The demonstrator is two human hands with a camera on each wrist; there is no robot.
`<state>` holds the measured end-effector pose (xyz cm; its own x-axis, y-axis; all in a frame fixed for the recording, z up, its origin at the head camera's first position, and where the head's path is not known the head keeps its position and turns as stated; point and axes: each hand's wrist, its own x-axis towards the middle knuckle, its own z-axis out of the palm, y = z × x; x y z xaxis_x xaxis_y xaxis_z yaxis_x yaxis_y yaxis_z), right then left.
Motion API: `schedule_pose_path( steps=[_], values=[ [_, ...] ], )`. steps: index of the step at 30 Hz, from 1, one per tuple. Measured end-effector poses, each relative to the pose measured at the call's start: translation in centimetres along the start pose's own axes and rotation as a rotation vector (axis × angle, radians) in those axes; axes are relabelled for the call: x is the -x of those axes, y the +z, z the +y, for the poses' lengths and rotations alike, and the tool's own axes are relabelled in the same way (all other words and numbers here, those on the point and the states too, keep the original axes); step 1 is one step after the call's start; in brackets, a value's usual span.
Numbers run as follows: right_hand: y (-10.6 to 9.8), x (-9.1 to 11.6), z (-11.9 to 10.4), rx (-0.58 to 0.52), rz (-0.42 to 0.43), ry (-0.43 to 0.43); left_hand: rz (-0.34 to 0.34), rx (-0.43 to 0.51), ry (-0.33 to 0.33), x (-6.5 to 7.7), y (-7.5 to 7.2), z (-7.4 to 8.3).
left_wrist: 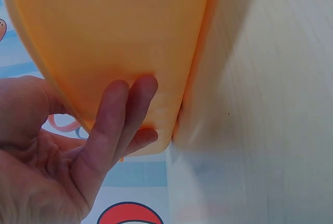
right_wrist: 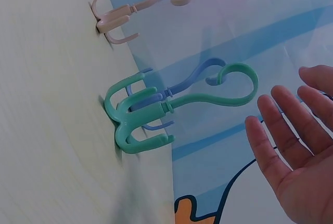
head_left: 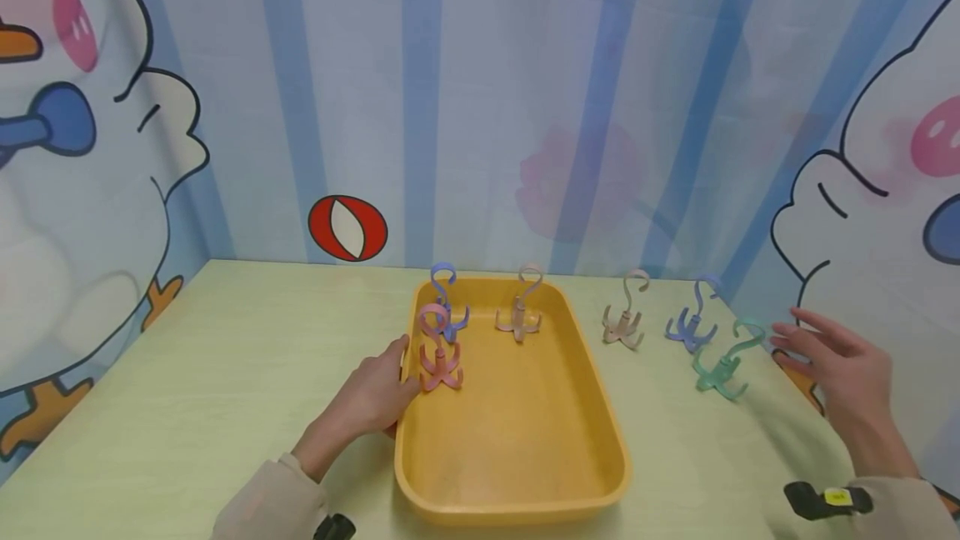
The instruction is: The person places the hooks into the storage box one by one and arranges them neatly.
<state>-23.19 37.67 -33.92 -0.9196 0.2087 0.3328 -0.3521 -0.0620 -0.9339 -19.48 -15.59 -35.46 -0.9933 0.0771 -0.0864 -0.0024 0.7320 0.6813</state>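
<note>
My left hand (head_left: 377, 390) holds the left wall of a yellow plastic tray (head_left: 517, 515); in the left wrist view its fingers (left_wrist: 112, 115) lie along the outside while the thumb goes over the rim. Inside the tray stand a pink multi-prong hanging hook (head_left: 440, 365), a blue one (head_left: 448, 319) and a beige one (head_left: 518, 319). On the right, my right hand (head_left: 847, 365) is held up with fingers apart and nothing in it. Closest to it is a green hook (head_left: 722, 372), its curved top just short of the fingertips (right_wrist: 252, 122) in the right wrist view.
Behind the green hook stand a second blue hook (head_left: 688, 330) and a second beige hook (head_left: 622, 328), both upright on their prongs. The pale table (head_left: 262, 340) ends at a striped curtain (head_left: 480, 107) printed with cartoon ducks, at the back and sides.
</note>
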Motion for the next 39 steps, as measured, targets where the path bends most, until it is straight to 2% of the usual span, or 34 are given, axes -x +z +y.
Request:
schedule_pose_path(
  steps=[4,7,13,19,31,39],
  values=[
    [0.0,-0.1,0.0,0.041,0.041,-0.002,0.003,-0.008,0.002,0.0,0.0,0.0],
    [0.1,-0.2,0.2,0.071,0.032,-0.010,0.001,-0.003,0.000,0.0,0.0,0.0],
    [0.1,-0.5,1.0,0.069,-0.057,-0.013,0.016,-0.012,0.011,-0.1,0.0,-0.1],
    [0.0,-1.0,1.8,0.091,-0.142,0.052,0.012,-0.001,0.018,0.0,0.1,-0.2],
    [0.1,-2.2,3.4,0.031,-0.202,0.133,0.001,0.036,0.015,0.1,0.1,-0.2],
    [0.5,-2.4,3.4,0.103,-0.202,0.161,0.008,0.033,0.024,0.1,0.1,-0.2]
  ],
)
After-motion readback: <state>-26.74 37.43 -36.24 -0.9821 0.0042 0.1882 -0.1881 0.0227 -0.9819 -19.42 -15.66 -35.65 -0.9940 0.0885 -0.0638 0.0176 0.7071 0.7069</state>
